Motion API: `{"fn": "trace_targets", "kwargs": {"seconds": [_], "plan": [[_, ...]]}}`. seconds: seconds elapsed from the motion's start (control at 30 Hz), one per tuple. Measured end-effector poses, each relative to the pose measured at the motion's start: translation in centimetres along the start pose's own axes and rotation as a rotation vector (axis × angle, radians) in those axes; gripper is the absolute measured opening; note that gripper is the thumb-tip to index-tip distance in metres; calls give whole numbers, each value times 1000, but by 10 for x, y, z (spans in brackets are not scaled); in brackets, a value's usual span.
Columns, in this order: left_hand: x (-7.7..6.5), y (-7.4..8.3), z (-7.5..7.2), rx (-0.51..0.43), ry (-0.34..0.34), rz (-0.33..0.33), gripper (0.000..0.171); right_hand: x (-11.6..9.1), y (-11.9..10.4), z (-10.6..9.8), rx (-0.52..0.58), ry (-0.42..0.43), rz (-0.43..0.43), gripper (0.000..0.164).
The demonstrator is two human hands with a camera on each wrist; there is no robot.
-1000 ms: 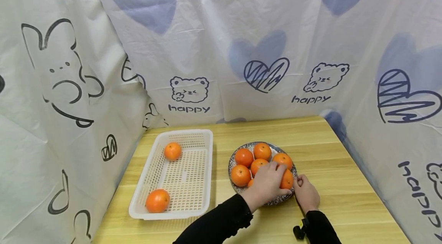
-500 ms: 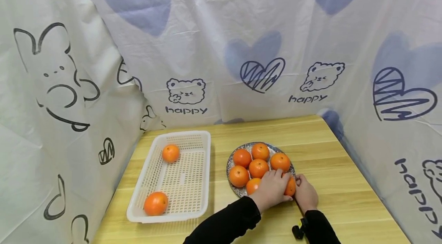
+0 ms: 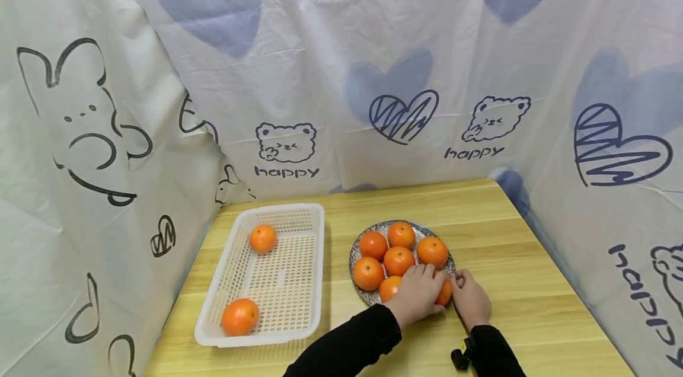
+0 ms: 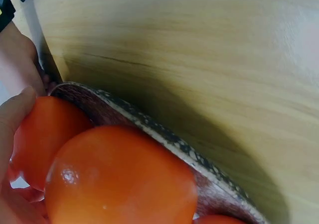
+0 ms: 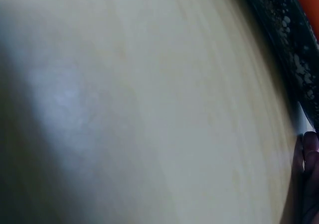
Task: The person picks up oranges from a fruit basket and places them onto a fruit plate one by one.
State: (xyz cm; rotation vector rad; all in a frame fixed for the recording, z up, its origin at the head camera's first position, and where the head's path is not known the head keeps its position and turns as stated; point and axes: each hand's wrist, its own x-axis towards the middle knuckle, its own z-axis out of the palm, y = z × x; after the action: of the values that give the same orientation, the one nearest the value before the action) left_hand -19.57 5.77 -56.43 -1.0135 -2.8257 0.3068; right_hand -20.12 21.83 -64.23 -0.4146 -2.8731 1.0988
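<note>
A round, dark-patterned plate holds several oranges. My left hand lies over the plate's near right part and grips an orange there. In the left wrist view, the thumb and fingers go round that orange, beside a larger-looking orange and the plate's speckled rim. My right hand pinches the plate's right edge between thumb and fingers. Only its fingertips show in the right wrist view, right at the dark rim.
To the left stands a white perforated plastic basket, with one orange at its far end and another at its near left corner. The wooden table meets printed cloth behind and at both sides.
My left hand has shifted slightly toward the near side of the plate, uncovering the middle oranges, and stays on the near right orange. The right hand keeps its hold; the head view has drifted slightly.
</note>
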Motion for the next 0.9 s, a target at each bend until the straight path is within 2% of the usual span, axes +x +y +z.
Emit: {"fn": "trace_targets", "kwargs": {"seconds": [0.3,0.9], "plan": [[1,-6,3,98,36,19,70,1,3,2,5,18,-24,33],[-3,-13,3,91,75,38,69,-1,0,1,0,24,-22,32]]}}
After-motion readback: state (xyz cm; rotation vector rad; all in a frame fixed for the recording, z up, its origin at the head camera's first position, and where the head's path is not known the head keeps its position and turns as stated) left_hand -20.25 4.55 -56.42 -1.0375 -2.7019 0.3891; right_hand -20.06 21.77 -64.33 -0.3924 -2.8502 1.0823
